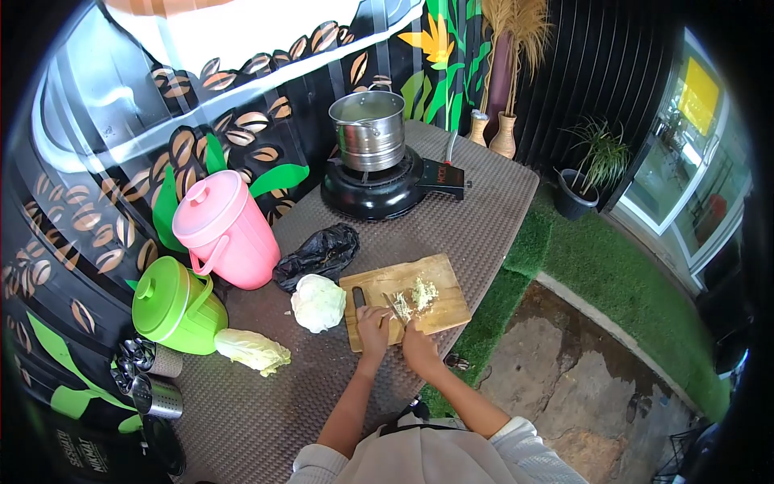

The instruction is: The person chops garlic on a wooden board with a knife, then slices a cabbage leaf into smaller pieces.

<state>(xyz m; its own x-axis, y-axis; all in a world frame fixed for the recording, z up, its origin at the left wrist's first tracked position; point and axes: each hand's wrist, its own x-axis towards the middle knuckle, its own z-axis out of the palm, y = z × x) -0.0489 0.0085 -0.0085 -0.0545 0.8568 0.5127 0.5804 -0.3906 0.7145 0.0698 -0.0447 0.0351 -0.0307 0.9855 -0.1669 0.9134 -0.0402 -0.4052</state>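
Observation:
A wooden cutting board (447, 300) lies near the table's front right edge, with a dark oblong slot at its left end. My right hand (419, 345) is closed around a knife (396, 307), its blade pointing away from me over the board. Beside it, my left hand (373, 329) rests on the board with bent fingers close to the blade; what they press on is hidden. Finely chopped pale pieces (424, 294) lie beyond and right of the knife. Left of the board sits a round pale-green cabbage (318, 303).
A steel pot (368, 133) stands on a black gas stove (371, 196) at the back. A black plastic bag (320, 252), pink lidded jug (228, 234), green lidded jug (179, 306), napa cabbage (251, 350) and metal utensil holders (157, 395) are on the left.

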